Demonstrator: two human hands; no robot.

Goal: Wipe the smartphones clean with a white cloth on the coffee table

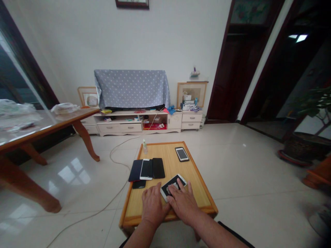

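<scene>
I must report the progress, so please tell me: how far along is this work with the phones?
It seems done: a dark blue phone, a white-framed phone and a black phone lie side by side on the wooden table, with another black phone just below. In hand: the right hand rests on a white phone, beside the left hand. Perhaps left: the phone lying apart near the far edge.

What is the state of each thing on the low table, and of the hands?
left hand, lying flat, beside the white phone
right hand, resting over the white phone
white phone, face up, screen dark
far phone, face up, screen pale
three phones, flat, side by side
small bottle, upright
</scene>
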